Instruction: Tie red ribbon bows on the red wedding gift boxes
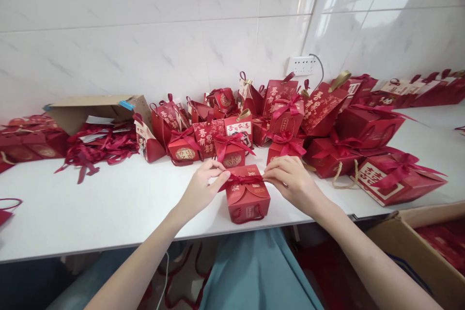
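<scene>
A small red gift box [250, 199] with gold lettering and a cord handle stands at the table's front edge, right in front of me. Across its top runs a dark red ribbon [245, 179], gathered in the middle. My left hand [209, 177] pinches the ribbon at the box's left side, thumb against fingers. At the right side, the fingertips of my right hand [288, 178] are closed on the ribbon's other end. The ribbon looks taut between both hands. Just behind stands another red box [232, 155] with a bow on top.
Red gift boxes [286, 111] crowd the back of the white table [109, 223]. Loose ribbons [98, 147] spill from an open cardboard box [105, 104] at the left. Bow-tied boxes [399, 179] stand right. Below the edge, another carton [392, 242] holds red items. A socket strip [301, 65] is on the wall.
</scene>
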{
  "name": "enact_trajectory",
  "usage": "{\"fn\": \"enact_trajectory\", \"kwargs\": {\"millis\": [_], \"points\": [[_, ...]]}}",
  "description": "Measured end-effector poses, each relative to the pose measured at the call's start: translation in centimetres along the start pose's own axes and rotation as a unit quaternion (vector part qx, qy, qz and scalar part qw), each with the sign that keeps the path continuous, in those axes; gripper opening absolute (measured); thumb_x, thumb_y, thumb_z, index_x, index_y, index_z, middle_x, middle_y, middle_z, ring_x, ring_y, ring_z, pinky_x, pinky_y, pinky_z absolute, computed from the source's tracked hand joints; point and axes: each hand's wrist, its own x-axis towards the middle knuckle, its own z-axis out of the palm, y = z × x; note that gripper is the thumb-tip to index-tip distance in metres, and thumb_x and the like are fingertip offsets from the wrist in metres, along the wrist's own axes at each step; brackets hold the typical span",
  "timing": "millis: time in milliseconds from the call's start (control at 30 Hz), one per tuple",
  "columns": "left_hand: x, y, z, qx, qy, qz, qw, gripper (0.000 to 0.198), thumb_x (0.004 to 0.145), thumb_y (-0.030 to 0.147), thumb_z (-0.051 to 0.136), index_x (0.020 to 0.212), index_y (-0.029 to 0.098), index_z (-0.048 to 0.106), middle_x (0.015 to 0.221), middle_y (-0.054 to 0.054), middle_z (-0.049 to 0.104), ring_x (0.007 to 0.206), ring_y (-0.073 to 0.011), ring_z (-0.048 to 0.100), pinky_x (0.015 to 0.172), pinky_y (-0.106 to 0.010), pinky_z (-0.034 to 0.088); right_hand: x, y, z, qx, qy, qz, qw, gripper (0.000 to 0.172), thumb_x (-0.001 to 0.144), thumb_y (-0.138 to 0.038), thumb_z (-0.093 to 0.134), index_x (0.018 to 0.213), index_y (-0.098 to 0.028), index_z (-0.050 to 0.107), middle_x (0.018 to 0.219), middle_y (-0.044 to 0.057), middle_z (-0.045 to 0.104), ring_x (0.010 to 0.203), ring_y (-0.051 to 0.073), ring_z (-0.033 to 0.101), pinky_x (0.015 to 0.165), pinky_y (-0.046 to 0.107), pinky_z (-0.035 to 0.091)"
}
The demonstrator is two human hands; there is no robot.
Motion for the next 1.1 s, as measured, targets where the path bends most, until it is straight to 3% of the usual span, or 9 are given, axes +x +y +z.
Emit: {"fn": "enact_trajectory", "kwargs": {"millis": [233, 400, 500, 567, 667, 733, 800, 967, 1100], "points": [[-1.9, 0.9, 1.2, 0.05, 0.073, 0.036, 0.995, 0.016, 0.088, 0.029, 0.046, 0.088, 0.018, 0.058, 0.082, -0.001, 0.052, 0.06, -0.0089, 0.05, 0.061, -0.024, 0.045, -0.2, -0.5, -0.5, -0.029, -0.002, -0.031, 0.999, 0.015, 0.092, -0.017, 0.048, 0.084, -0.019, 0.061, 0.084, 0.005, 0.067, 0.079, 0.017, 0.054, 0.072, 0.032, 0.037], [-2.7, 1.1, 2.0, 0.086, 0.056, 0.063, 0.993, 0.012, 0.09, 0.026, 0.044, 0.085, 0.019, 0.053, 0.07, 0.002, 0.056, 0.063, -0.011, 0.053, 0.064, -0.024, 0.045, -0.1, -0.8, -1.0, -0.037, -0.015, -0.06, 0.997, 0.018, 0.091, -0.009, 0.046, 0.087, -0.019, 0.061, 0.084, 0.005, 0.066, 0.076, 0.016, 0.053, 0.073, 0.032, 0.038], [-3.0, 0.5, 2.5, 0.095, 0.07, 0.082, 0.99, 0.011, 0.089, 0.025, 0.044, 0.085, 0.019, 0.052, 0.082, -0.002, 0.062, 0.071, -0.0127, 0.057, 0.07, -0.027, 0.047, -0.4, -0.8, -1.1, -0.032, -0.021, -0.06, 0.997, 0.018, 0.09, -0.011, 0.047, 0.088, -0.019, 0.063, 0.084, 0.007, 0.067, 0.075, 0.016, 0.055, 0.074, 0.032, 0.039], [-3.2, 0.1, 2.8, 0.081, 0.073, 0.087, 0.99, 0.009, 0.089, 0.024, 0.045, 0.085, 0.02, 0.052, 0.099, -0.006, 0.065, 0.081, -0.0142, 0.06, 0.075, -0.028, 0.048, -0.6, -1.0, -1.1, -0.005, -0.022, -0.024, 0.999, 0.015, 0.091, -0.017, 0.049, 0.087, -0.019, 0.063, 0.085, 0.007, 0.067, 0.076, 0.017, 0.057, 0.074, 0.032, 0.04], [-3.4, -0.3, 3.1, 0.054, 0.063, 0.077, 0.994, 0.007, 0.088, 0.024, 0.045, 0.084, 0.02, 0.05, 0.116, -0.008, 0.063, 0.098, -0.017, 0.061, 0.084, -0.031, 0.048, -0.5, -1.9, -1.3, 0.063, -0.054, 0.133, 0.988, 0.023, 0.092, -0.031, 0.047, 0.077, -0.018, 0.059, 0.073, 0.004, 0.065, 0.066, 0.016, 0.057, 0.065, 0.028, 0.041], [-3.5, -0.4, 3.1, 0.037, 0.046, 0.063, 0.996, 0.007, 0.088, 0.025, 0.045, 0.085, 0.02, 0.049, 0.122, -0.009, 0.06, 0.104, -0.0185, 0.06, 0.086, -0.032, 0.048, -0.2, -2.7, -1.4, 0.118, -0.108, 0.254, 0.954, 0.038, 0.094, -0.04, 0.038, 0.066, -0.019, 0.053, 0.061, 0.002, 0.06, 0.056, 0.014, 0.054, 0.057, 0.026, 0.039], [-3.5, -0.3, 3.1, 0.025, 0.031, 0.045, 0.998, 0.008, 0.088, 0.026, 0.044, 0.085, 0.02, 0.049, 0.127, -0.01, 0.057, 0.105, -0.0197, 0.061, 0.084, -0.032, 0.049, 0.2, -3.4, -1.3, 0.161, -0.158, 0.326, 0.918, 0.048, 0.094, -0.046, 0.03, 0.059, -0.02, 0.047, 0.055, 0.0, 0.054, 0.053, 0.014, 0.051, 0.053, 0.025, 0.035], [-3.3, -0.2, 3.1, 0.002, 0.02, 0.025, 1.0, 0.009, 0.087, 0.028, 0.045, 0.083, 0.021, 0.049, 0.13, -0.01, 0.056, 0.11, -0.0219, 0.058, 0.082, -0.033, 0.049, 0.9, -4.0, -0.5, 0.192, -0.181, 0.364, 0.893, 0.047, 0.087, -0.052, 0.041, 0.053, -0.02, 0.039, 0.05, -0.003, 0.042, 0.049, 0.011, 0.038, 0.049, 0.024, 0.028], [-3.2, -0.3, 3.2, -0.05, 0.008, 0.005, 0.999, 0.012, 0.086, 0.029, 0.047, 0.079, 0.02, 0.048, 0.132, -0.01, 0.053, 0.1, -0.0204, 0.061, 0.073, -0.03, 0.05, 1.1, -3.7, 0.0, 0.233, -0.175, 0.378, 0.879, 0.035, 0.082, -0.044, 0.05, 0.057, -0.019, 0.048, 0.056, -0.002, 0.05, 0.053, 0.011, 0.042, 0.051, 0.024, 0.031]]}}
